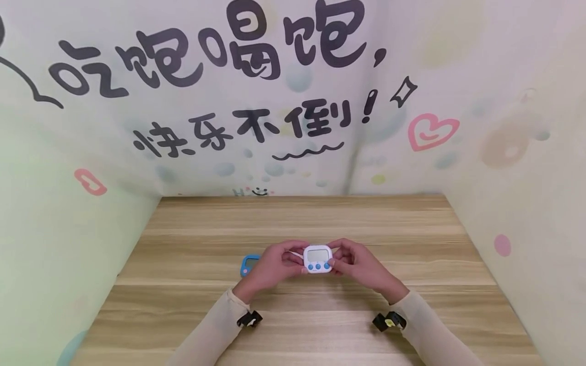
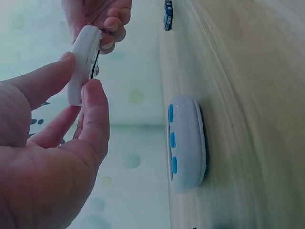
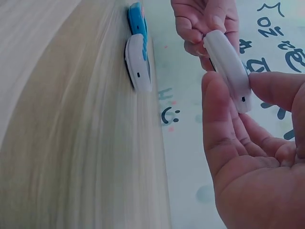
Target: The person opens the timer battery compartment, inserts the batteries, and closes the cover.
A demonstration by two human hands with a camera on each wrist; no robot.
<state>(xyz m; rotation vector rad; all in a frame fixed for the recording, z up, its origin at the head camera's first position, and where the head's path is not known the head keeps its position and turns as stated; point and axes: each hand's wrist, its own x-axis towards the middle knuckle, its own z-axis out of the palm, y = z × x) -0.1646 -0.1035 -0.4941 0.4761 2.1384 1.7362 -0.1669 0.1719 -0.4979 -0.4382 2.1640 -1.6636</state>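
Both hands hold a white digital kitchen timer above the table, its grey screen and blue round buttons turned up in the head view. My left hand pinches one end between thumb and fingers. The opposite end is pinched by my right hand, whose thumb lies by the rightmost button. In the left wrist view the held timer appears edge-on, with a thin part standing slightly off its back. A second white timer with blue buttons rests on the table, mostly hidden behind the left hand in the head view.
A blue timer lies on the wooden table left of the hands, beside the second white timer in the right wrist view. Small dark batteries lie on the table in the left wrist view. Printed walls enclose the back and sides.
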